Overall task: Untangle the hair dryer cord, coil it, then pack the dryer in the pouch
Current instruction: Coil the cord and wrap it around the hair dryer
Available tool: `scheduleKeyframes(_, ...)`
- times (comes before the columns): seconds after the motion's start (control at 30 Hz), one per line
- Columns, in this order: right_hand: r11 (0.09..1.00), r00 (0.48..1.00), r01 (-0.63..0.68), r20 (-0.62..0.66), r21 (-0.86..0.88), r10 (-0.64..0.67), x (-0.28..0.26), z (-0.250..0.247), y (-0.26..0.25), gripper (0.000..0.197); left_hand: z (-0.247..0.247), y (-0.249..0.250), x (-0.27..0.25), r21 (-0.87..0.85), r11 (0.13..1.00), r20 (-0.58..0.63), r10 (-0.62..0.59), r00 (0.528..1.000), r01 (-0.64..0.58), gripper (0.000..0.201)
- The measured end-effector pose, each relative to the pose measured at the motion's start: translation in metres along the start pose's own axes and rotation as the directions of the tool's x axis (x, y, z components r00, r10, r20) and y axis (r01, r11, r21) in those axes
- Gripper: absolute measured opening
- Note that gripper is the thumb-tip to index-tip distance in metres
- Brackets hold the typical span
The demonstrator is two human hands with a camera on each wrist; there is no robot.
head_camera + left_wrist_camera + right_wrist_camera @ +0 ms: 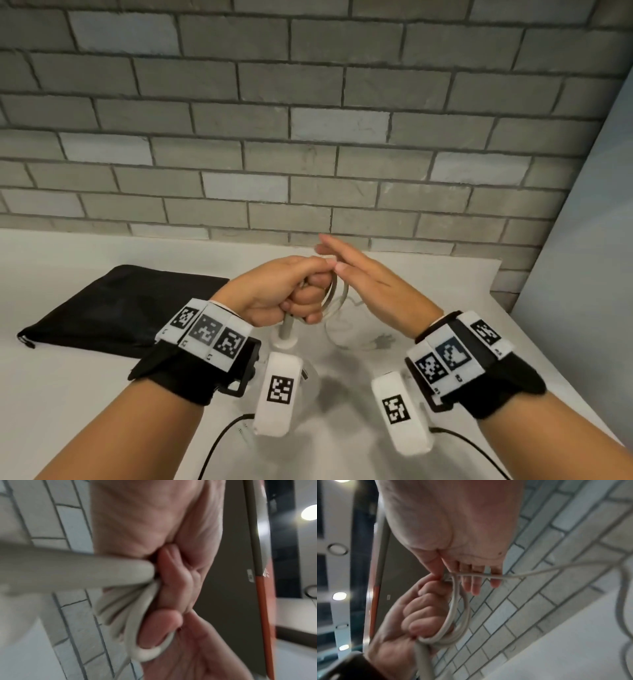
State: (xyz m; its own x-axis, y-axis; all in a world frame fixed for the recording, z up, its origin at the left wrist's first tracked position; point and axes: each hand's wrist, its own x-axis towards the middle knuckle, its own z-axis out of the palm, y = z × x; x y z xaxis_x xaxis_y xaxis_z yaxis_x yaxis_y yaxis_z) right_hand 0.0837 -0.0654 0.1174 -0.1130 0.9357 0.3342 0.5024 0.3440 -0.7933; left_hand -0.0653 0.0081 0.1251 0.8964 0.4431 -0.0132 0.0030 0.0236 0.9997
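My left hand (pixel 291 291) is a fist that grips several coiled loops of the pale grey cord (pixel 337 294), seen close in the left wrist view (pixel 149 653). Under the fist hang the cord's grey sleeve and the white end of the hair dryer (pixel 284 334); the dryer's body is hidden behind my wrist camera. My right hand (pixel 359 274) is held against the fist with straight fingers. In the right wrist view the cord (pixel 488 576) runs across those fingers (pixel 475 586), the thumb beside it. Slack cord trails to the plug (pixel 383 342) on the table. The black pouch (pixel 113 308) lies flat at the left.
The white table (pixel 68 394) ends at a grey brick wall (pixel 308 137) behind my hands. A pale panel (pixel 582 240) closes the right side. Black cables (pixel 219 442) run from the wrist cameras near the front edge.
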Motion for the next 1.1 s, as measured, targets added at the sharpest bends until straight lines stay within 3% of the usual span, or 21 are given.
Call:
scheduleKeyframes(0.17,0.993,0.994,0.104,0.011,0.062,-0.105,0.002,0.011,0.003,0.027,-0.007,-0.001,-0.008,-0.066,0.998,0.016,0.003,1.000,-0.002,0.040)
scheduleKeyframes(0.3,0.990,0.987,0.101,-0.138,0.096,-0.087,0.006,0.008,0.008,0.023,-0.005,-0.006,-0.009,0.112,0.986,-0.143,0.135,0.980,-0.120,0.025)
scheduleKeyframes(0.37,0.988,0.988,0.078,-0.142,0.133,-0.059,0.005,0.006,0.010,0.022,-0.002,-0.010,-0.009,0.173,0.970,-0.206,0.206,0.957,-0.171,0.022)
scheduleKeyframes(0.5,0.945,0.987,0.049,-0.161,0.323,0.004,-0.002,0.002,0.018,0.018,0.001,-0.014,-0.012,0.143,0.969,-0.217,0.230,0.949,-0.202,0.023)
scheduleKeyframes(0.63,0.997,0.955,0.054,-0.294,0.060,-0.034,0.003,0.000,0.028,0.013,0.009,-0.017,-0.010,0.011,0.979,-0.149,0.202,0.968,-0.203,0.028)
scheduleKeyframes(0.7,0.998,0.945,0.034,-0.326,0.057,-0.013,0.004,0.005,0.027,0.017,0.012,-0.019,-0.006,-0.011,0.976,-0.126,0.213,0.969,-0.216,0.027)
scheduleKeyframes(0.8,0.979,0.965,-0.021,-0.251,0.204,0.073,0.002,0.011,0.023,0.016,0.012,-0.020,-0.004,0.032,0.974,-0.167,0.228,0.959,-0.226,0.038)
scheduleKeyframes(0.93,0.838,0.983,-0.085,-0.090,0.540,0.158,-0.005,0.011,0.014,0.028,0.010,-0.018,-0.002,0.229,0.948,-0.301,0.284,0.911,-0.220,0.025)
scheduleKeyframes(1.1,0.757,0.986,-0.054,-0.085,0.652,0.143,-0.007,0.008,0.013,0.044,0.010,-0.020,0.000,0.365,0.900,-0.351,0.369,0.861,-0.238,0.020)
